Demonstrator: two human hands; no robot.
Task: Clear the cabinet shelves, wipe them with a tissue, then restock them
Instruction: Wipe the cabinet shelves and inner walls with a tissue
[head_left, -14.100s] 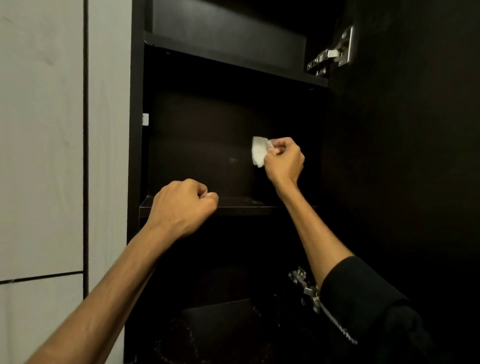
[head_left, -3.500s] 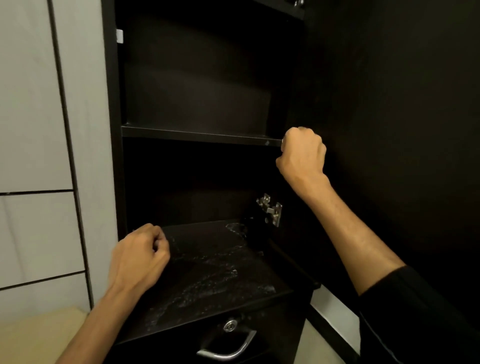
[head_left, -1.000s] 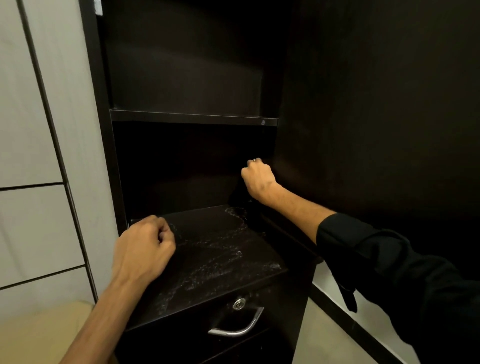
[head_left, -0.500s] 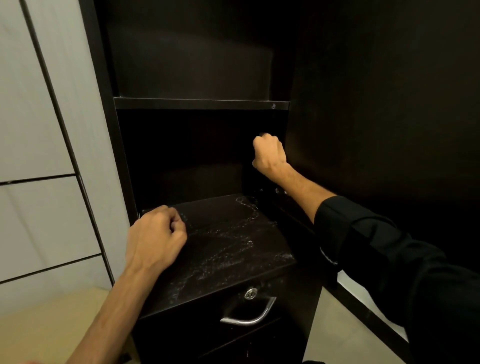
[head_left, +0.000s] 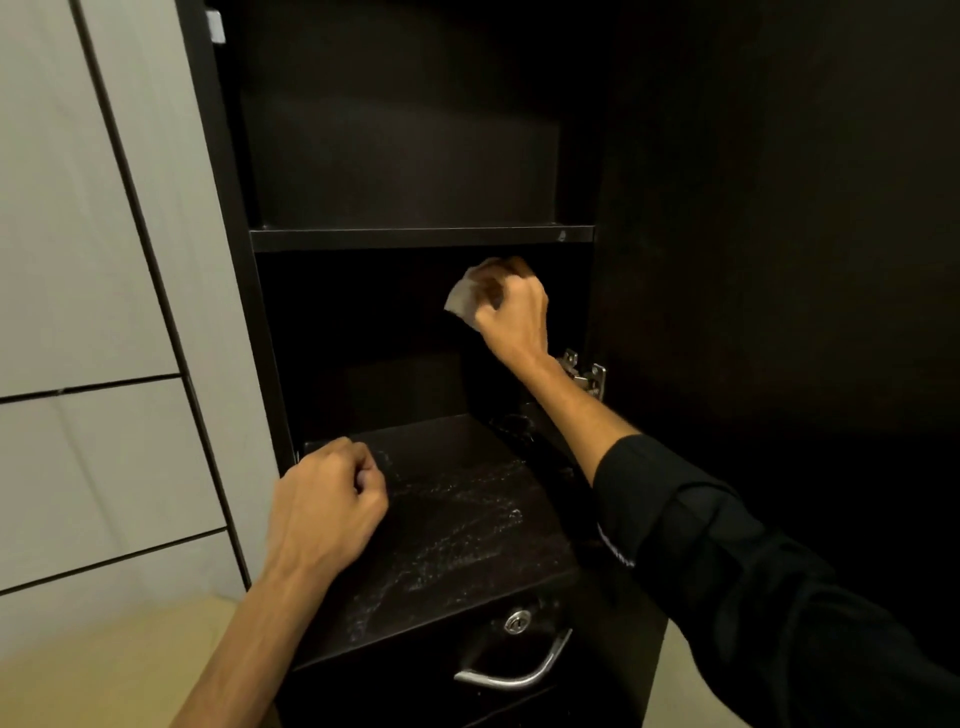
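Tissue (head_left: 460, 300) pinched in right hand (head_left: 511, 312) under upper shelf (head_left: 421, 238); left hand (head_left: 327, 501) clenched, empty, over bottom shelf (head_left: 467, 525). Risk: wet streaks there shred tissue, hinge (head_left: 584, 371) snags sleeve.

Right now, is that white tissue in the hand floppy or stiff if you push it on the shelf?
Probably floppy: the tissue looks crumpled where the right hand pinches it. It likely weighs almost nothing, since fingertips alone hold it. It may tear or bunch up if rubbed hard on the smeared bottom shelf.
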